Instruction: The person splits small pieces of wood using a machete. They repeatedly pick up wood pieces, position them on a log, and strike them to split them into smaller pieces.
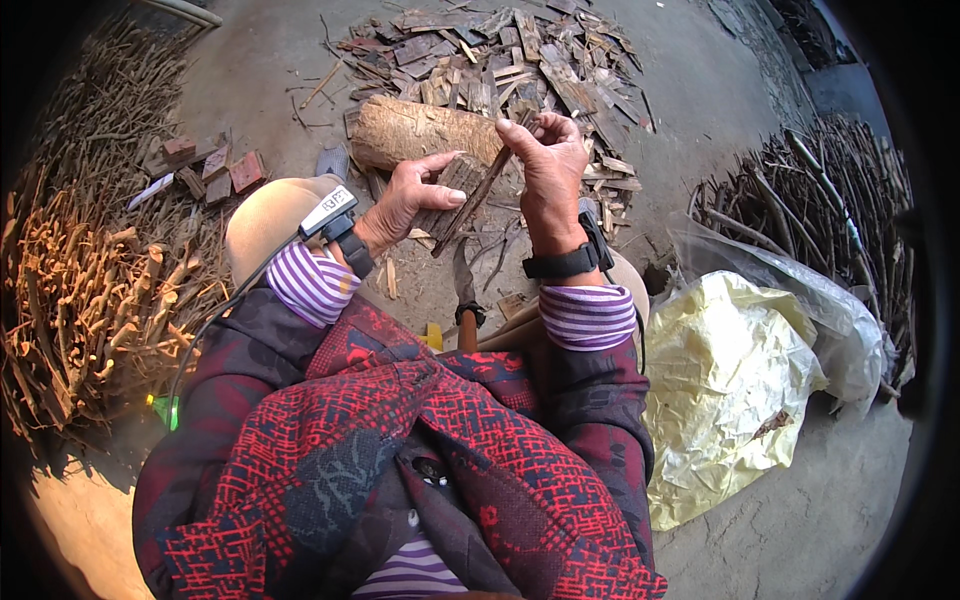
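In front of my knees, my left hand (409, 196) grips a short, weathered wood piece (459, 180) between thumb and fingers. A thin dark wood strip (484, 191) is pinched in my right hand (553, 154), slanting down to the left across the front of that piece. Whether the two pieces are still joined cannot be made out. Just beyond both hands a thick log (427, 126) lies crosswise on the ground. Below the hands, between my legs, is a tool with a wooden handle (469, 330) and a dark blade (463, 277), probably a billhook.
Split wood scraps (517, 64) are heaped behind the log. Bundled sticks (97, 322) line the left side, near some red-faced wood blocks (244, 172). On the right, a pale yellow plastic sack (727, 397) and a clear plastic sheet (840, 330) lie against more brushwood (817, 202).
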